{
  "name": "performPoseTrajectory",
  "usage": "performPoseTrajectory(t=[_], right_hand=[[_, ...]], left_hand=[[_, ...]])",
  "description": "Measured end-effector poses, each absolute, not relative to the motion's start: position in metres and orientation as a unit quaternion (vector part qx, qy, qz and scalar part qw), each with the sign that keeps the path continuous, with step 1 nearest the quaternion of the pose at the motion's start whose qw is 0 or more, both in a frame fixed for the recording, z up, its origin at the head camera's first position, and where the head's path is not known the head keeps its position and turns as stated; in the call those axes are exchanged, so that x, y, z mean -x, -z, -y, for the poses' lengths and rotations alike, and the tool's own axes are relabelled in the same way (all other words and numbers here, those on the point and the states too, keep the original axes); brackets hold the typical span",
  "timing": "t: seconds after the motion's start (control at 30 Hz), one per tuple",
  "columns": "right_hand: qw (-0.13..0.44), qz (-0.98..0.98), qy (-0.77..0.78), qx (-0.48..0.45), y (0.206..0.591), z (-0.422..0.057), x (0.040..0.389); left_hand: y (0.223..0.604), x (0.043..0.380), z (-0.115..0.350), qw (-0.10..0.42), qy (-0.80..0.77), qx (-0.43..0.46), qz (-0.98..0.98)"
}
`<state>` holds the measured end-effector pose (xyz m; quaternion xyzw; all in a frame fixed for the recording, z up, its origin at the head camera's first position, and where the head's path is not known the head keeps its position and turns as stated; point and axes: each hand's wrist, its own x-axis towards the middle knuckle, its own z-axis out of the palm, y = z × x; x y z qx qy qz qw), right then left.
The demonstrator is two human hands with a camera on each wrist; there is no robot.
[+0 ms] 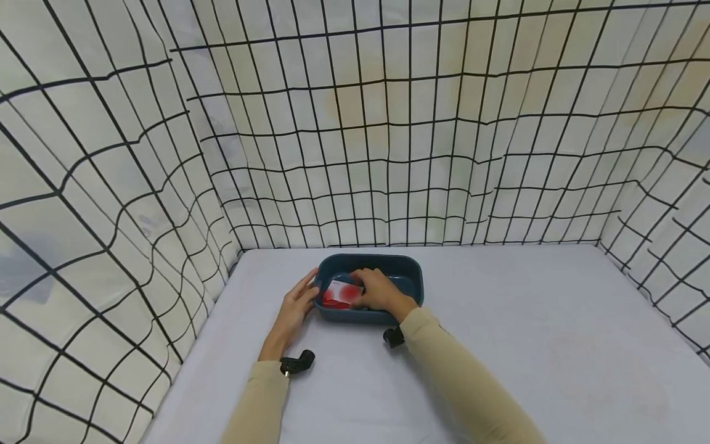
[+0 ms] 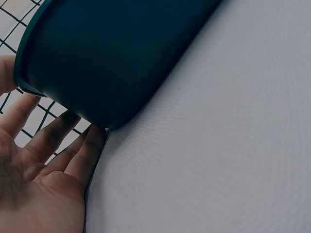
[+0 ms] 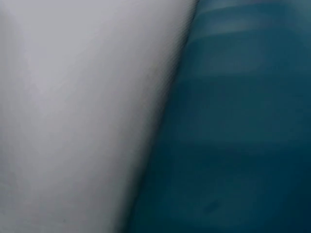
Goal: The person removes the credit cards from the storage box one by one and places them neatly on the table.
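Observation:
A dark teal plastic bin (image 1: 413,290) stands on the white-covered table. In its left part lie flat red-and-white pieces (image 1: 342,292), which look like cards or small packets; a white one with red blots is over a redder one. My right hand (image 1: 381,292) reaches into the bin from the right, fingers and thumb bent round the white piece's right edge. My left hand (image 1: 296,308) touches the bin's left end from outside. In the left wrist view its fingers (image 2: 85,155) are spread and fairly straight against the bin wall. The right wrist view shows the bin's side, with no hand.
White cloth covers the table (image 1: 532,345). Behind and at both sides rise pale walls with a black grid net (image 1: 410,142). Black wrist cameras (image 1: 297,362) sit at both cuffs.

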<state>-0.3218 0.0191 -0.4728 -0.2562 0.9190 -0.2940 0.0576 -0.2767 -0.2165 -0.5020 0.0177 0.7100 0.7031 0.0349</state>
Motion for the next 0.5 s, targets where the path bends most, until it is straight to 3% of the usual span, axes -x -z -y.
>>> performPoseTrajectory(t=[0.5], right_hand=[[0.056,-0.922,0.3,0.237,0.4726,-0.0192,0.3225]], left_hand=[[0.5043,0.2778,0.2172,0.035,-0.705,-0.027,-0.708]])
